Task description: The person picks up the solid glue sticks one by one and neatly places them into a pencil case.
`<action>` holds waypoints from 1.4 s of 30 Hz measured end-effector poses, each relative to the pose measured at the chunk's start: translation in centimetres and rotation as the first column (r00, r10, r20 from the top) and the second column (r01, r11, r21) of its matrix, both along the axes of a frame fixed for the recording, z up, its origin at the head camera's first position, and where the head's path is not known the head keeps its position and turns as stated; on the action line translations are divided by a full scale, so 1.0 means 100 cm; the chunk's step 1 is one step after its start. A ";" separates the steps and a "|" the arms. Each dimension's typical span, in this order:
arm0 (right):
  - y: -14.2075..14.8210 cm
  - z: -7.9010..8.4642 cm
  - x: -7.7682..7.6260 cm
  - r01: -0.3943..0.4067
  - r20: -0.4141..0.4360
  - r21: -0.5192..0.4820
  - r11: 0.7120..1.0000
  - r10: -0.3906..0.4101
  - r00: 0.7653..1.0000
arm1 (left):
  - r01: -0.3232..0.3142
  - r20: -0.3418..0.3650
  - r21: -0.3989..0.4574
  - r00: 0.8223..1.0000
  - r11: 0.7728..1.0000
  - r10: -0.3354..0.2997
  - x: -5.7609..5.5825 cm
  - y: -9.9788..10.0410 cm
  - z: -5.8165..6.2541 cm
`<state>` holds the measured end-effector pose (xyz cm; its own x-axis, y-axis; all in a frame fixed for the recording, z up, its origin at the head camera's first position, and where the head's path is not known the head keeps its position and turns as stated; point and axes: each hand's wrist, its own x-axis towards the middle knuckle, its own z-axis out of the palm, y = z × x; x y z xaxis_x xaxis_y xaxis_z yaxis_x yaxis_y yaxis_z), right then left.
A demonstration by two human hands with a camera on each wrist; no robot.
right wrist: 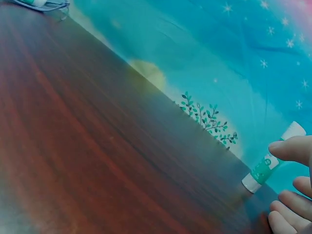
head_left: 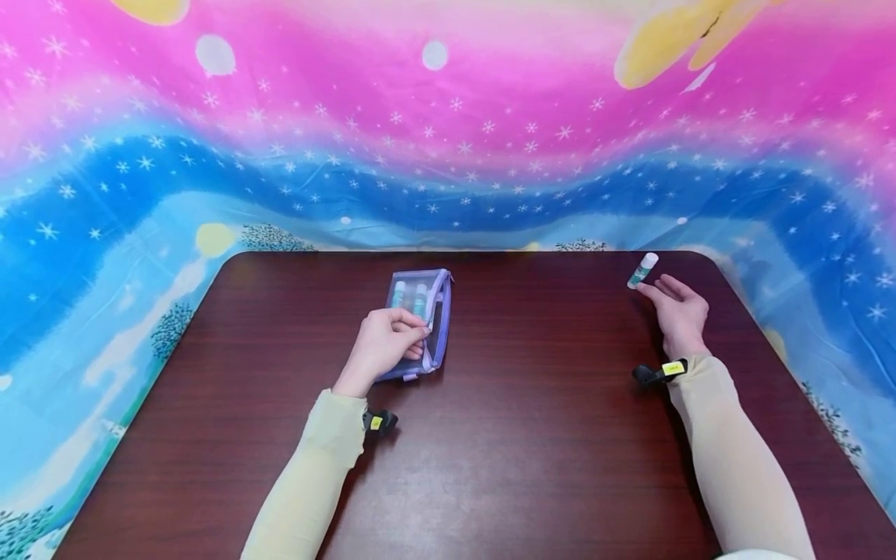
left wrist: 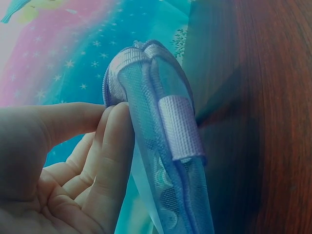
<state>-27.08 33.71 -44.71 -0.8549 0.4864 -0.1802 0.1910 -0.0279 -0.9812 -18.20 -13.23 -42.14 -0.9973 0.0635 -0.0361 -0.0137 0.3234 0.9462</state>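
Observation:
A translucent lilac mesh zip pouch [head_left: 442, 334] is on the table, with several small green-and-white sticks [head_left: 420, 299] visible through its side. My left hand [head_left: 386, 342] pinches its zip edge between thumb and fingers. In the left wrist view the pouch [left wrist: 146, 92] is seen end-on, with a fabric tab. Near the table's far right corner stands a green-and-white glue stick [head_left: 643, 271], upright with a white cap. Right beside it is my right hand [head_left: 680, 315], fingers spread from the thumb. In the right wrist view the thumb [right wrist: 292, 147] overlaps the glue stick [right wrist: 263, 169]; contact is unclear.
The dark reddish wooden table [head_left: 532, 435] has rounded far corners. A pink and blue printed cloth [head_left: 448, 155] hangs behind it and along both sides. Each wrist wears a black strap-on camera, such as the right one [head_left: 649, 376].

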 end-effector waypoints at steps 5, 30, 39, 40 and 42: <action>0.000 0.001 -0.009 -0.002 -0.008 -0.006 1.000 0.002 1.000 | -0.001 0.004 0.005 1.000 1.000 0.001 0.000 -0.001 0.003; -0.007 -0.002 -0.033 -0.011 0.083 0.209 0.978 -0.006 0.997 | -0.013 0.006 0.006 1.000 1.000 0.013 0.000 0.000 0.000; -0.008 -0.003 -0.032 -0.005 0.084 0.233 0.972 -0.015 0.996 | -0.016 0.015 0.007 1.000 1.000 0.015 0.000 -0.001 -0.001; -0.008 -0.003 -0.032 -0.002 0.083 0.231 0.973 -0.017 0.996 | -0.015 0.015 0.008 1.000 1.000 0.014 0.000 -0.001 -0.001; -0.008 -0.003 -0.033 0.003 0.079 0.231 0.973 -0.022 0.997 | -0.011 0.012 0.009 1.000 1.000 0.011 0.000 -0.001 0.000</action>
<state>-30.34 32.93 -45.00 -0.8359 0.5332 -0.1304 0.2710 0.1944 -0.9427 -18.23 -13.28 -42.15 -0.9975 0.0526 -0.0479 -0.0290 0.3149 0.9487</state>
